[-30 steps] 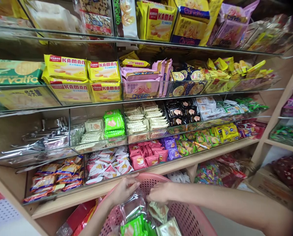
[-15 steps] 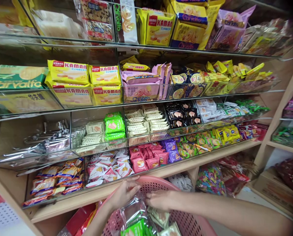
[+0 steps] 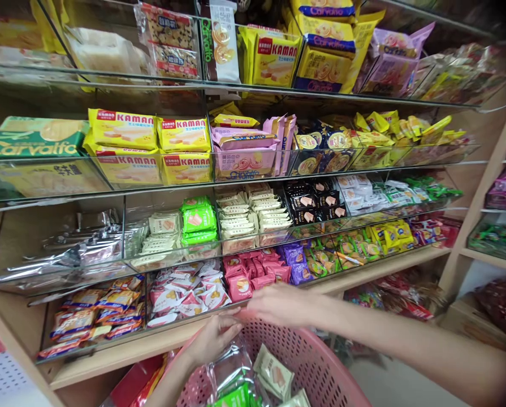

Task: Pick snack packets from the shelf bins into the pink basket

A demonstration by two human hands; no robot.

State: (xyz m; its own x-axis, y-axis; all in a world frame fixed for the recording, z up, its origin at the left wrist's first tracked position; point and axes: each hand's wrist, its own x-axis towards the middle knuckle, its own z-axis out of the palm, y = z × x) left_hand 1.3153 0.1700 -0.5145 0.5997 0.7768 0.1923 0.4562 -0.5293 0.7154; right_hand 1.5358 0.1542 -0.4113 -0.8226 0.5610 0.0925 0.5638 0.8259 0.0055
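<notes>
A pink perforated basket stands at the bottom centre, with green packets, cream packets and clear plastic wrap in it. My left hand rests at the basket's far left rim, fingers curled; what it grips is hard to make out. Over the far rim, in front of the red-pink packets, is my right hand, its fingertips bent downward and partly hidden. White and pink packets fill the compartment just beyond my left hand.
Glass-fronted shelves hold rows of snacks, among them yellow boxes, black packets and purple packets. A wooden shelf edge runs behind the basket. Bagged goods lie under the shelf at right.
My right hand has risen from inside the basket to above its far rim, uncovering the cream packets. My left hand has stayed nearly in place.
</notes>
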